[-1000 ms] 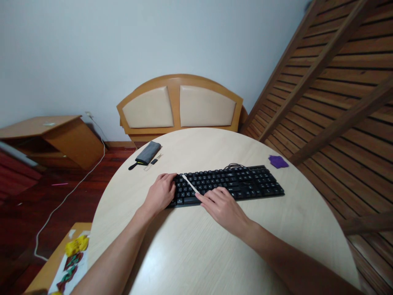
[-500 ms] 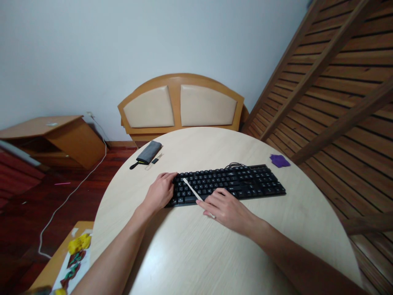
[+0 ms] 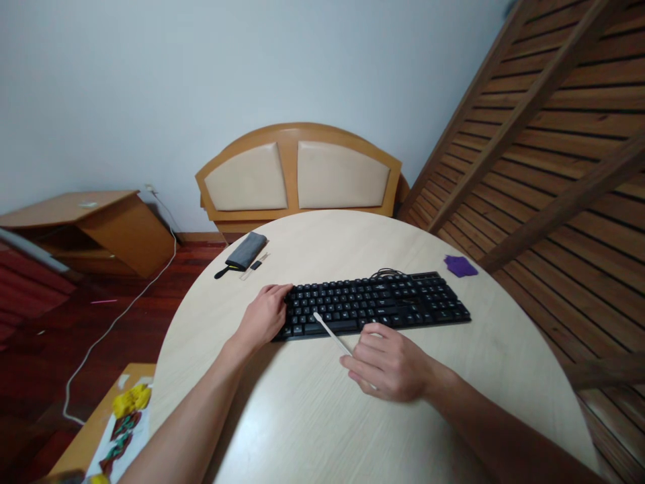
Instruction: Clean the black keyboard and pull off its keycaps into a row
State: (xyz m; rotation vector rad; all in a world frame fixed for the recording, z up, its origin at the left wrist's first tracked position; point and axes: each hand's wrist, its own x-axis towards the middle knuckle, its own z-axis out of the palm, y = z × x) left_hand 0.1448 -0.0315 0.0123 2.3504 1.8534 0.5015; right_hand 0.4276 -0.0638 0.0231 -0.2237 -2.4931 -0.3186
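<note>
A black keyboard (image 3: 373, 302) lies on the round pale table, its cable bunched behind it. My left hand (image 3: 265, 310) is closed around the keyboard's left end, fingers over the edge and the far corner. In my right hand (image 3: 388, 363) is a slim white toothbrush (image 3: 332, 335), pinched between thumb and fingers. Its head rests on or just over the lower left keys; from this angle I cannot tell whether it touches. The right hand itself is in front of the keyboard's near edge, and part of the handle is hidden in the fingers.
A grey pouch (image 3: 246, 251) with a black loop lies at the back left, beside a small black item (image 3: 256, 265). A purple cloth (image 3: 460, 266) is at the right edge of the table (image 3: 302, 417). Slatted wood (image 3: 554, 148) stands close on the right.
My right hand has drawn the toothbrush back toward me and to the right, its head moving from the upper left keys to lower ones. My left hand keeps its hold.
</note>
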